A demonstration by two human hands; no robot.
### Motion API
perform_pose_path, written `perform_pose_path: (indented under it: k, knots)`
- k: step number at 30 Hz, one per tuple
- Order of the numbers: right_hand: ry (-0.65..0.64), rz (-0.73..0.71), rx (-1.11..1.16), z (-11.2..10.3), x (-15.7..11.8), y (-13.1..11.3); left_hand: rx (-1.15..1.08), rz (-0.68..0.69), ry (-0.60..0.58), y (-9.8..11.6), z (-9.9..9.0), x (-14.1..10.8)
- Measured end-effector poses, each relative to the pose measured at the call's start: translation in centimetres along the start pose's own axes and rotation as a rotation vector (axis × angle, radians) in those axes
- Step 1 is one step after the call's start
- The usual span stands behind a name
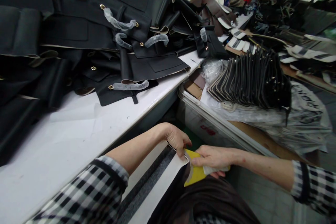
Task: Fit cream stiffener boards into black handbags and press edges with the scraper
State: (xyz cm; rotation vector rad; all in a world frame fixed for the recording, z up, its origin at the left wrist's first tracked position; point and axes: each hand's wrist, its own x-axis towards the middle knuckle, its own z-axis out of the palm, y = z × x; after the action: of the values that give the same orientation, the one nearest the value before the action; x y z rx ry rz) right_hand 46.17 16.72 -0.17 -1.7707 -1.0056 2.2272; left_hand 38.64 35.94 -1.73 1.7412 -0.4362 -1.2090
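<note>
My left hand (176, 139) grips the upper corner of a striped white and dark grey panel (160, 182), its fingers closed over the edge. My right hand (214, 158) is wrapped around a yellow piece (194, 175) with a whitish wrapped part towards the palm. The yellow piece lies against the panel's end, close to my left fingertips. The lower part of the panel rests near my lap, beside dark cloth.
A white table (78, 136) on the left bears heaped black leather pieces (65, 31) and handles in clear wrap. At the right, a plastic bin (210, 126) has a row of black pieces (249, 77) and plastic bags on top.
</note>
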Motion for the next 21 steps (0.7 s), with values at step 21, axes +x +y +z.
perform_pose_path:
  k: [21]
  knots:
    - [-0.003, 0.046, 0.133, 1.3, 1.0, 0.0, 0.151, 0.004, 0.014, 0.6, -0.1, -0.6]
